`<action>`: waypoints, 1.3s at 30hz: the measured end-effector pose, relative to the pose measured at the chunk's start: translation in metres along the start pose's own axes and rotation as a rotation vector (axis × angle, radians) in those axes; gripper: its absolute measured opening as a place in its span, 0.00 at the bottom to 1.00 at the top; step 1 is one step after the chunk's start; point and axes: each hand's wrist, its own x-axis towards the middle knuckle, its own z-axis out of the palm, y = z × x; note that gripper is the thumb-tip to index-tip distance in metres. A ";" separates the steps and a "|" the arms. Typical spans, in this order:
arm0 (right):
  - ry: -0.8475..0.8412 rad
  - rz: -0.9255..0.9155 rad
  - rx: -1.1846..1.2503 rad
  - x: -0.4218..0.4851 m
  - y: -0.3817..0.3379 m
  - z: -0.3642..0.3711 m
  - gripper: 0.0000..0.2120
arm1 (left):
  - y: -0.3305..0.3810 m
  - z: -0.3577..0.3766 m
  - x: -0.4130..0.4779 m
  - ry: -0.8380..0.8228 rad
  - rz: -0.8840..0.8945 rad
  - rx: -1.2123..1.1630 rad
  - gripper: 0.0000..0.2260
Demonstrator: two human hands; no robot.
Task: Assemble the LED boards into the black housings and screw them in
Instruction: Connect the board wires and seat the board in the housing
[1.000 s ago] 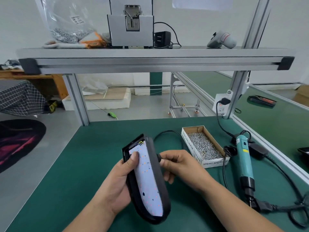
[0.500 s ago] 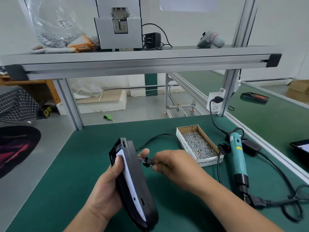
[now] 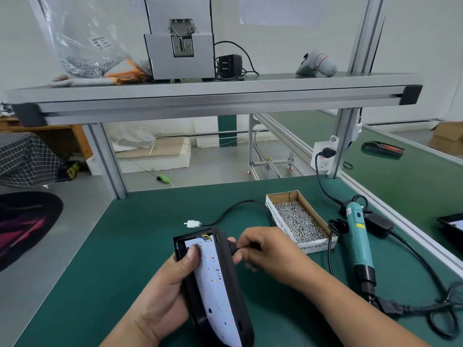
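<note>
A black housing (image 3: 234, 279) is held tilted above the green table, with a white LED board (image 3: 215, 284) lying inside it. My left hand (image 3: 172, 281) grips the housing from the left, its thumb pressing on the board's upper end. My right hand (image 3: 260, 246) pinches the black cable grommet at the housing's right side. The black cable (image 3: 240, 204) loops away over the table and ends in a white connector (image 3: 192, 223). A cardboard box of screws (image 3: 299, 219) stands to the right, and beyond it lies a teal electric screwdriver (image 3: 357, 236).
The screwdriver's black power cords (image 3: 426, 304) coil at the right on the green table (image 3: 120, 246). An aluminium shelf (image 3: 213, 93) spans overhead, carrying a screw feeder, a bag of screws and an adapter. A socket (image 3: 324, 156) is fixed to the right post.
The housing has turned back so the LED board faces up again. My right hand has come in against the housing's side, and the white connector now lies on the table.
</note>
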 end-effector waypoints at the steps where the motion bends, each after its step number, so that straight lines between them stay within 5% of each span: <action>1: -0.002 -0.009 0.015 0.000 -0.001 -0.001 0.11 | -0.001 0.001 0.000 0.011 0.003 0.015 0.34; 4: -0.022 -0.066 0.041 -0.002 -0.008 -0.003 0.17 | -0.003 0.006 0.000 0.039 0.016 0.028 0.36; 10: 0.037 -0.093 -0.018 -0.001 -0.012 0.002 0.07 | -0.008 0.011 0.001 0.099 0.035 -0.032 0.43; 16: 0.073 -0.131 -0.035 0.000 -0.013 0.003 0.10 | -0.008 0.014 0.001 0.110 0.053 -0.006 0.41; 20: 0.061 -0.153 -0.113 0.000 -0.010 0.002 0.23 | -0.011 0.017 0.001 0.146 0.065 0.018 0.38; 27: 0.066 -0.176 -0.123 -0.002 -0.016 -0.002 0.15 | -0.010 0.016 -0.001 0.169 0.098 0.036 0.40; 31: 0.096 -0.199 -0.168 -0.002 -0.008 -0.003 0.22 | -0.009 0.016 -0.002 0.170 0.101 0.068 0.40; 39: 0.096 -0.200 -0.123 -0.002 -0.004 -0.004 0.07 | -0.012 0.007 -0.003 0.187 0.081 0.093 0.36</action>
